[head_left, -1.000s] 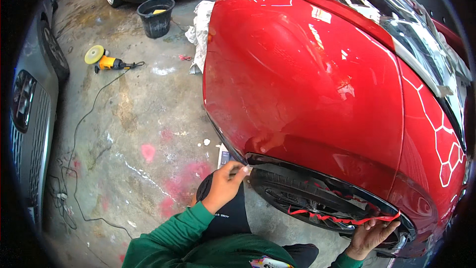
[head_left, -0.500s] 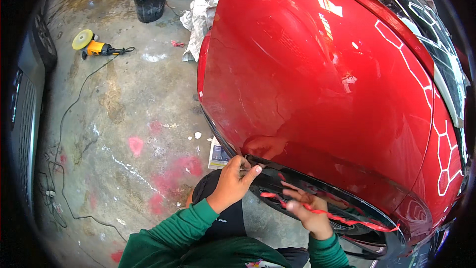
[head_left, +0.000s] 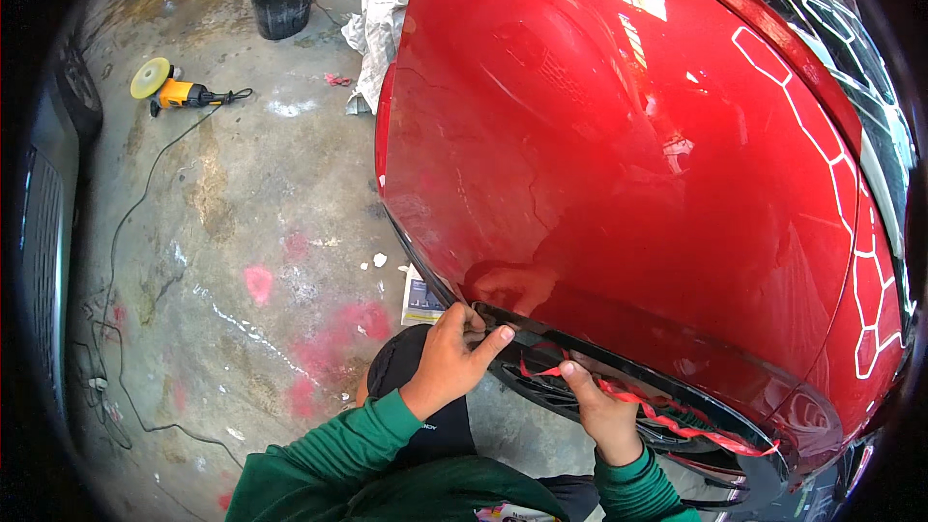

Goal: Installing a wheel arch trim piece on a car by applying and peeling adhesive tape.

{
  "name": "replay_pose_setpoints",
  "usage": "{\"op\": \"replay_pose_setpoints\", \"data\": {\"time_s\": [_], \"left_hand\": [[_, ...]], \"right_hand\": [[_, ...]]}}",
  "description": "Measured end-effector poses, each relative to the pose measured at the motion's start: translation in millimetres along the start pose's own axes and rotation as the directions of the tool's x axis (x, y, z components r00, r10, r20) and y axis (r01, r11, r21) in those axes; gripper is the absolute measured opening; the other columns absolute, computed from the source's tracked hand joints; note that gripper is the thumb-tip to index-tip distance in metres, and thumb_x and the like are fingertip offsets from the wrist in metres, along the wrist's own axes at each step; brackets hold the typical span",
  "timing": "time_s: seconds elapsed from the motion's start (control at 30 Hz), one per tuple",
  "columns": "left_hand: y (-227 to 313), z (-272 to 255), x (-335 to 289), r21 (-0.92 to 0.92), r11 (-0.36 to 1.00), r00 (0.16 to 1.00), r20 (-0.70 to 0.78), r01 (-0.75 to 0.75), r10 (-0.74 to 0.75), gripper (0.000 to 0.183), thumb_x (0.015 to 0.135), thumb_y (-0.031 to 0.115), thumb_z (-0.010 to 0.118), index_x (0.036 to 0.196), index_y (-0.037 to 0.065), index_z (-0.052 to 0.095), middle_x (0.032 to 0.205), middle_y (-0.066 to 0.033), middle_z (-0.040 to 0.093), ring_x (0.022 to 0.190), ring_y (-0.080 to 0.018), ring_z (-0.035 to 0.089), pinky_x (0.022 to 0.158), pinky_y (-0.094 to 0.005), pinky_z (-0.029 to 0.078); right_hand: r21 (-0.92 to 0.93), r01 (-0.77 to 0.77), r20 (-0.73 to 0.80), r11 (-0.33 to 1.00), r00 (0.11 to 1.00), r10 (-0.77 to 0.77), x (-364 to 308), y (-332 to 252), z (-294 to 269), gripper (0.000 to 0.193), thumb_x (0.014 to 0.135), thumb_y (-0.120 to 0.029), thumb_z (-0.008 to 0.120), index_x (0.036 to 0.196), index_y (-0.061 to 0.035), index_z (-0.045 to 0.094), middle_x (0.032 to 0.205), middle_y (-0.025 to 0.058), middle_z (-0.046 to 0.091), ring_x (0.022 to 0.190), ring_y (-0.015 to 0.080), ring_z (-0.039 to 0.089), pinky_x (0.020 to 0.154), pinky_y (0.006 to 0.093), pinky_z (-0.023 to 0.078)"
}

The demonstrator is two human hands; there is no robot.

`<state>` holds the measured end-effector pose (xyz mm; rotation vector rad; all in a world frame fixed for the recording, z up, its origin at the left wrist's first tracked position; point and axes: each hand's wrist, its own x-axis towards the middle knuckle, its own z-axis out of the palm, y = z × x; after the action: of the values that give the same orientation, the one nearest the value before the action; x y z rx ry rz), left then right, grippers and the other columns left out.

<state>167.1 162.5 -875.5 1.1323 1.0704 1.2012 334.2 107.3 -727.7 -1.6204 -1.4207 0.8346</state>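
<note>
A black wheel-arch trim strip (head_left: 638, 364) runs along the lower edge of a glossy red car fender (head_left: 619, 203). My left hand (head_left: 452, 360) is closed on the trim's front part, fingers curled at its edge and thumb pointing along it. Farther right, my right hand (head_left: 604, 416) grips the same trim; its thumb is up at the edge and its fingers are hidden beneath. A thin, twisted red film strip (head_left: 667, 420) hangs loosely past the right thumb and trails to the rear of the arch. Below the trim the dark wheel (head_left: 551, 389) shows.
On the concrete floor lie a yellow-and-black polisher (head_left: 179, 92) and its cord (head_left: 121, 232). A black bucket (head_left: 282, 5) stands beyond, near white crumpled sheeting (head_left: 385, 24). A grey car (head_left: 43, 232) is at the left. Printed paper (head_left: 421, 300) lies beside the red car.
My right hand has gone from spread fingers below the trim to closing at its edge, thumb up. The red film strip has shifted with it. My left hand stays on the trim.
</note>
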Motion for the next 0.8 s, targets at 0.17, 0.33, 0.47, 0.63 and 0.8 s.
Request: {"op": "replay_pose_setpoints", "data": {"time_s": [0.17,0.33,0.47,0.63,0.8], "left_hand": [[-1.7,3.9,0.0,0.012,1.0,1.0,-0.003,-0.014,0.014,0.051,0.093,0.037,0.082,0.094,-0.003,0.051,0.086,-0.0161,0.065,0.081,-0.0218,0.07,0.075,-0.0369,0.06],[-14.0,10.6,0.9,-0.033,0.999,0.999,-0.04,-0.017,0.015,0.05,0.092,0.037,0.082,0.094,-0.002,0.051,0.085,-0.0161,0.064,0.076,-0.0224,0.069,0.072,-0.0369,0.059],[-18.8,9.3,3.2,0.058,0.998,0.999,-0.012,-0.03,0.031,0.049,0.092,0.036,0.083,0.093,-0.001,0.051,0.084,-0.0153,0.063,0.074,-0.0214,0.067,0.068,-0.0362,0.057],[-23.9,5.9,0.4,-0.002,0.999,0.999,-0.009,-0.033,0.033,0.046,0.092,0.034,0.084,0.095,0.001,0.052,0.085,-0.0102,0.062,0.076,-0.0162,0.064,0.07,-0.0331,0.056],[-44.3,-29.2,-11.7,-0.206,0.942,0.963,0.103,0.266,-0.249,0.019,0.103,0.02,0.07,0.095,0.004,0.062,0.089,-0.0012,0.066,0.085,-0.0103,0.065,0.078,-0.0274,0.056]], "right_hand": [[0.105,-0.131,0.055,0.986,0.991,0.126,8.6,-6.2,-3.6,0.027,0.089,-0.001,0.079,0.116,-0.0008,0.072,0.117,0.0085,0.073,0.107,0.0204,0.068,0.101,0.0389,0.052],[0.055,-0.064,0.041,0.996,0.997,0.062,9.9,-0.7,-4.9,0.023,0.095,-0.008,0.077,0.117,0.0,0.075,0.113,0.0092,0.075,0.106,0.0199,0.068,0.098,0.0358,0.052],[0.041,-0.08,0.003,0.996,0.997,0.08,7.4,2.3,0.2,0.023,0.092,-0.005,0.078,0.115,0.0001,0.074,0.111,0.0091,0.075,0.102,0.0198,0.068,0.095,0.0359,0.053],[0.127,0.007,-0.108,0.992,0.994,0.007,5.8,4.3,8.1,0.026,0.089,-0.001,0.081,0.114,-0.0011,0.073,0.112,0.0085,0.075,0.102,0.0199,0.069,0.096,0.0364,0.054],[0.111,-0.059,-0.128,0.992,0.989,0.073,3.6,4.6,5.3,0.034,0.087,-0.002,0.084,0.119,-0.0015,0.07,0.115,0.0089,0.074,0.104,0.0211,0.069,0.099,0.0375,0.053]]}}
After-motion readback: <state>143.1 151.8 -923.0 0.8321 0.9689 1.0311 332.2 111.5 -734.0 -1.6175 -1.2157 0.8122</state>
